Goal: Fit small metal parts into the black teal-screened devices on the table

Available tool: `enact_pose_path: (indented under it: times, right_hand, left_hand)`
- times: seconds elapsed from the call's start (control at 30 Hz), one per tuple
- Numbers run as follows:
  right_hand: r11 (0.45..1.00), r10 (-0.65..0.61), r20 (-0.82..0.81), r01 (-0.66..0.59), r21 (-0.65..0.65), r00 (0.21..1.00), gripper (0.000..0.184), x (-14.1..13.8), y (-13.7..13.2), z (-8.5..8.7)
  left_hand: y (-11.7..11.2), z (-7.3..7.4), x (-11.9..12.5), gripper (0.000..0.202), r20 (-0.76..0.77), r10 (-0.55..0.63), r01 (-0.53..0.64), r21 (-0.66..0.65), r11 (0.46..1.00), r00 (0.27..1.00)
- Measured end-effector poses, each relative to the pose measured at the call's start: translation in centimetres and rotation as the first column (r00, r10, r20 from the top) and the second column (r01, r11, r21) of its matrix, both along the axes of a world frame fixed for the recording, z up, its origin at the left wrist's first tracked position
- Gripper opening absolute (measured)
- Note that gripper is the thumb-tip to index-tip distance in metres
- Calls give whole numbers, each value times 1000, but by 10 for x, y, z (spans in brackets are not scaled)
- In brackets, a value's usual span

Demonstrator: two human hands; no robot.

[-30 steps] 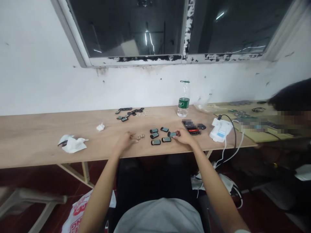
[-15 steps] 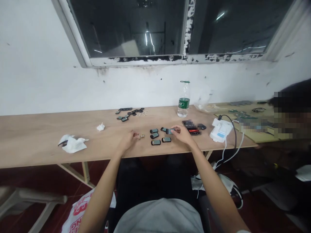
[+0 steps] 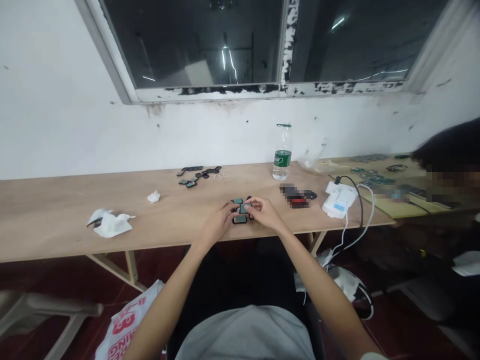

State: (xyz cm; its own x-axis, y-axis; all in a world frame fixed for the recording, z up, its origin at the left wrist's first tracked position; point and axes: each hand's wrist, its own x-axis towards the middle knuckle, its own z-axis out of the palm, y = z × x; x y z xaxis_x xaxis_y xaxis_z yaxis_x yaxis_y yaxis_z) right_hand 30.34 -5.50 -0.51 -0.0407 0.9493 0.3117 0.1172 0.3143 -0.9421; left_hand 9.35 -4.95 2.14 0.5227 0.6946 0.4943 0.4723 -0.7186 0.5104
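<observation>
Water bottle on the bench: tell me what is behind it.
Behind the water bottle is the bare white wall, stained, with the peeling window frame above. A clear plastic bag lies to its right. The patch of wall directly behind the green label is covered.

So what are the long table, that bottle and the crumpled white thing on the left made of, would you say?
The table looks like pale plywood or laminated board: matte, with faint grain and a thin edge. The bottle seems to be clear plastic, see-through, with a green label and cap. The crumpled white thing appears to be soft tissue or paper, judging by its creased folds.
</observation>
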Motion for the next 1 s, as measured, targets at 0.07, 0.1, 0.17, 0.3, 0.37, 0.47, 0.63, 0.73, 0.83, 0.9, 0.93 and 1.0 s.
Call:
enact_pose_path:
  times: [0.07,0.1,0.17,0.3,0.37,0.47,0.63,0.73,0.83,0.9,0.93,1.0]
  right_hand:
    - [1000,4,-8,-4,-8,1000,37,0,-1,2]
    - [1000,9,-10,-9,-10,1000,37,0,-2,3]
    - [1000,27,-4,-28,-15,1000,36,1,-3,5]
    - [996,78,-1,-78,-33,997,36,1,-6,8]
    - [994,101,-12,-101,-30,995,36,1,-8,9]
    - [989,147,-15,-148,-24,989,38,-1,-9,9]
    - [995,98,-29,-98,4,995,40,7,0,4]
    - [986,-142,-2,142,92,990,34,23,13,-6]
    - [956,-274,103,259,135,956,27,42,26,-21]
    - [956,-283,161,265,122,946,25,51,32,-31]
    - [957,-283,184,266,116,941,25,54,34,-35]
    - [956,-291,231,272,111,928,22,56,38,-41]
  left_hand:
    - [1,0,0,29,10,3,-3,-18,1000,1000]
    - [1,-1,0,29,25,9,-8,-38,999,1000]
    - [3,-3,0,27,78,38,-30,-97,995,996]
    - [9,-8,2,32,244,96,-11,-325,946,965]
    - [13,-11,1,40,334,98,66,-448,891,938]
    - [15,-12,0,46,395,112,136,-546,826,912]
    - [19,-7,-7,46,346,96,82,-464,882,933]
    - [30,-7,-19,43,215,158,-89,-301,949,964]
    - [45,-13,-37,37,55,255,-240,-192,952,965]
    - [54,-20,-48,34,-32,288,-289,-148,946,957]
    - [58,-23,-52,33,-71,300,-308,-142,941,951]
    - [64,-29,-58,34,-144,318,-338,-146,930,937]
